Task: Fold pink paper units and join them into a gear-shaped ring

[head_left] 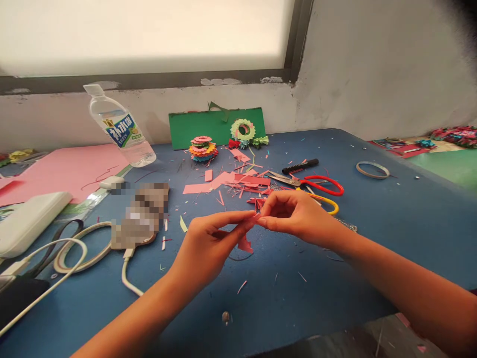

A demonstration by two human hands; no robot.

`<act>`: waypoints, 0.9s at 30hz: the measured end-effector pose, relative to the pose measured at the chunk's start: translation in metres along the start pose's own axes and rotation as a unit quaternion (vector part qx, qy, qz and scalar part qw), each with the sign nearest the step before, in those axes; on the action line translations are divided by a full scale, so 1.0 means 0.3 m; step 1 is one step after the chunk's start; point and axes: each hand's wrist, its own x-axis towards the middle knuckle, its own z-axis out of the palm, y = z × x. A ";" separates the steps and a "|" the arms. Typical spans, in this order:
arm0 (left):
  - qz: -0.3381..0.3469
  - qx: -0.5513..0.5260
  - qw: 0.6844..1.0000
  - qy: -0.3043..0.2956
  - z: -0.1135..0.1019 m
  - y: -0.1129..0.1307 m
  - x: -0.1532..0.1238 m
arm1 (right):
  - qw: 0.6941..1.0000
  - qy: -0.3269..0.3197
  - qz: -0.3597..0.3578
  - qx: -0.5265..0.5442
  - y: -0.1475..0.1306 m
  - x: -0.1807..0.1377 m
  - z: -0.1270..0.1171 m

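Observation:
Between my two hands is a small piece of folded pink paper (245, 244), held a little above the blue table. My left hand (208, 238) pinches it between thumb and fingers, and its lower end hangs below the fingertips. The fingertips of my right hand (290, 216) are closed on the upper end, meeting the left ones. Part of the paper is hidden by the fingers. Just beyond lie pink paper strips and scraps (238, 181), red-handled scissors (322, 185) and yellow-handled scissors (328, 203), the latter partly behind my right hand.
A clear plastic bottle (121, 129) stands at the back left by pink sheets (74, 166). Paper ornaments (203, 149) sit before a green card (186, 127). Tape rolls (372, 170), a black marker (300, 166), a cabled phone (143, 214) and a white box (33, 219) lie around.

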 end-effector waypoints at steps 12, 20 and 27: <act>-0.018 0.030 0.999 -0.024 -0.010 -0.002 0.005 | 0.998 0.013 -0.009 0.058 0.017 0.009 0.019; 0.003 0.002 1.000 -0.003 -0.017 -0.002 0.009 | 0.993 0.079 -0.047 0.080 0.028 0.008 0.040; 0.006 -0.019 1.000 0.018 0.001 -0.009 0.004 | 0.992 0.076 -0.034 0.099 0.024 0.010 0.041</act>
